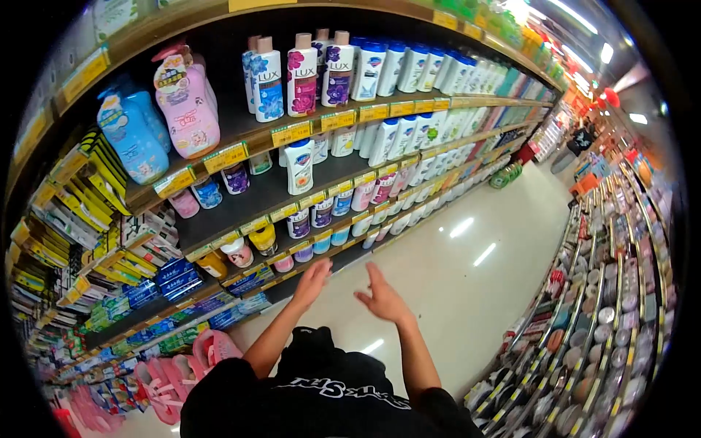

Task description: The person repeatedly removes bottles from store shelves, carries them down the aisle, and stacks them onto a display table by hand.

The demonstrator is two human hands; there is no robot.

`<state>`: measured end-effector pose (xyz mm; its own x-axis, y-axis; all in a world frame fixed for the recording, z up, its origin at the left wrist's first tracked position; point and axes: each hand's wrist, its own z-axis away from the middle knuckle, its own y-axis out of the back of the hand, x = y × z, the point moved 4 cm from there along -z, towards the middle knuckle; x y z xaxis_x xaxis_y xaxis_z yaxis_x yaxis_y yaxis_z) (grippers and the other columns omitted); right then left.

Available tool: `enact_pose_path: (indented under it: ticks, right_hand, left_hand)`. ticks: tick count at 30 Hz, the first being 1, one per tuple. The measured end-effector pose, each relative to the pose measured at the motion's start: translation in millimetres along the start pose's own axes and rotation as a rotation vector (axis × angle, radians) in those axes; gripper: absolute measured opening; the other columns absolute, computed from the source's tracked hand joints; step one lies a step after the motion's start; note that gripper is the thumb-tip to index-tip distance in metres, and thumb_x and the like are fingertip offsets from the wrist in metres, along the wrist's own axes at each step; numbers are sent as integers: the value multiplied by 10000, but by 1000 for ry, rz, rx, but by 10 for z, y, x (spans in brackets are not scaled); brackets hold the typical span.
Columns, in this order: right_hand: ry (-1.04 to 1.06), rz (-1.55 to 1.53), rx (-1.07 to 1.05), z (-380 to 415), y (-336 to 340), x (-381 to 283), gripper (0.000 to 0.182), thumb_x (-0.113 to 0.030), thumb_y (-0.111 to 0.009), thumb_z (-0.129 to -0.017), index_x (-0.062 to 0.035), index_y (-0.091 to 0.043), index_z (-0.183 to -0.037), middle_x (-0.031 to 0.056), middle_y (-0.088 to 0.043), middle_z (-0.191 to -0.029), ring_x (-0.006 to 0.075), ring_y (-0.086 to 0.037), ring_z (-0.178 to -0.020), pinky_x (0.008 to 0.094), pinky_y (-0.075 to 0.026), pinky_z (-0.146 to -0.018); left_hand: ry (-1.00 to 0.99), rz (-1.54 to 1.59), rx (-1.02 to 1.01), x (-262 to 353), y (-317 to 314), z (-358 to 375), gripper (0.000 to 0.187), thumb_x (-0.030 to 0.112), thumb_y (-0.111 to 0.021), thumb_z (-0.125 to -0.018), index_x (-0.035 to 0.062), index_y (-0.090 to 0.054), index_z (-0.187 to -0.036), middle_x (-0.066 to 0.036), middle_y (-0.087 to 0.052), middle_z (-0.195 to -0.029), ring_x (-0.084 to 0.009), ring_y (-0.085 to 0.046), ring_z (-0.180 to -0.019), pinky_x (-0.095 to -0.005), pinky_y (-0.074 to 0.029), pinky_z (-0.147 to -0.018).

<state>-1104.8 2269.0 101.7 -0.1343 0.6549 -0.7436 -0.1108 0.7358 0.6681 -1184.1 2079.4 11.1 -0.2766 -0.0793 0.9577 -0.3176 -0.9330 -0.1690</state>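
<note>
My left hand (312, 283) is raised in front of the lower shelves with its fingers stretched out, holding nothing. Level with it, my right hand (385, 294) hangs over the aisle floor, fingers apart and nothing in it. A gap separates the two hands. Beyond them, a white body wash bottle with a blue cap (299, 168) stands upright at the front of the middle shelf. On the shelf above are a blue-labelled LUX bottle (269, 80), a pink-labelled LUX bottle (301, 75) and a purple-labelled one (337, 73). Neither hand touches any of these.
Large pink (186, 106) and blue (133, 139) pump bottles stand at the upper left. Toothpaste boxes (177, 279) fill the lower left, above pink slippers (157, 387). The tiled floor (453, 248) runs between this shelving and packed racks (599, 314) on the right. A person (580, 140) is far down the aisle.
</note>
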Motion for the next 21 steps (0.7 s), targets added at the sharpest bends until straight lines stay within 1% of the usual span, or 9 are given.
enact_pose_path:
  ticks: [2, 4, 5, 8, 11, 14, 17, 18, 21]
  right_hand:
    - [51, -100, 61, -494, 329, -26, 744, -222, -632, -888, 94, -222, -1423, 317, -268, -1470, 426, -264, -1385, 421, -268, -1130]
    - [87, -123, 96, -995, 599, 25, 726, -167, -631, -880, 79, -225, -1430, 309, -268, -1474, 426, -247, -1393, 423, -259, -1133]
    - [193, -25, 175, -1241, 725, 16, 751, -83, -656, -862, 15, -218, -1464, 229, -258, -1509, 311, -412, -1304, 346, -462, -955]
    - [318, -15, 257, -2074, 1044, 95, 769, -76, -660, -851, 17, -210, -1467, 226, -253, -1511, 330, -397, -1309, 361, -447, -971]
    - [446, -115, 269, -2738, 1369, -35, 712, -103, -613, -861, 64, -221, -1431, 316, -235, -1475, 461, -253, -1371, 464, -353, -1062]
    - [540, -84, 279, -3322, 1525, -27, 572, -114, -586, -859, 40, -374, -1368, 310, -385, -1388, 457, -379, -1286, 487, -414, -982]
    - [358, -43, 51, -3718, 1546, 77, 408, -160, -559, -862, -2, -542, -1237, 273, -534, -1254, 438, -484, -1183, 496, -417, -954]
    - [443, -7, 154, -3792, 1553, 78, 330, -223, -536, -877, -33, -624, -1132, 237, -603, -1173, 418, -531, -1139, 481, -413, -958]
    - [380, 15, 132, -3983, 1492, 191, 363, -230, -526, -894, -31, -592, -1190, 232, -558, -1265, 412, -480, -1207, 469, -363, -1013]
  left_hand:
    - [-32, 2, -53, 344, -154, -369, 493, 436, -397, -1016, 64, -490, -1325, -59, -562, -1289, -178, -538, -1150, -333, -456, -920]
    - [-148, 21, -21, 861, -355, -579, 508, 436, -366, -1023, 49, -490, -1328, -80, -550, -1304, -198, -522, -1184, -341, -443, -931]
    - [-211, 27, -2, 1053, -431, -733, 516, 436, -350, -1026, 42, -490, -1329, -91, -543, -1312, -208, -514, -1201, -345, -437, -937]
    - [-311, 89, 55, 1331, -572, -1321, 550, 453, -352, -1023, 40, -452, -1372, -110, -526, -1330, -205, -472, -1243, -342, -402, -983]
    - [-404, -32, 216, 1622, -653, -1848, 558, 434, -345, -1028, 14, -426, -1386, -130, -456, -1395, -249, -425, -1280, -342, -307, -1087]
    - [-497, -15, 389, 1832, -720, -2354, 579, 431, -342, -1027, -16, -410, -1388, -173, -438, -1404, -269, -402, -1303, -341, -255, -1112]
    - [-478, -114, 351, 2185, -790, -2535, 615, 443, -362, -1007, -46, -390, -1380, -222, -377, -1452, -296, -343, -1357, -369, -248, -1107]
    - [-441, -178, 380, 2277, -763, -2639, 622, 449, -361, -1004, -45, -389, -1379, -229, -372, -1454, -303, -332, -1366, -375, -247, -1106]
    - [-349, -357, 510, 2360, -731, -2741, 533, 358, -307, -1008, -35, -420, -1350, -240, -403, -1427, -348, -352, -1340, -386, -248, -1104]
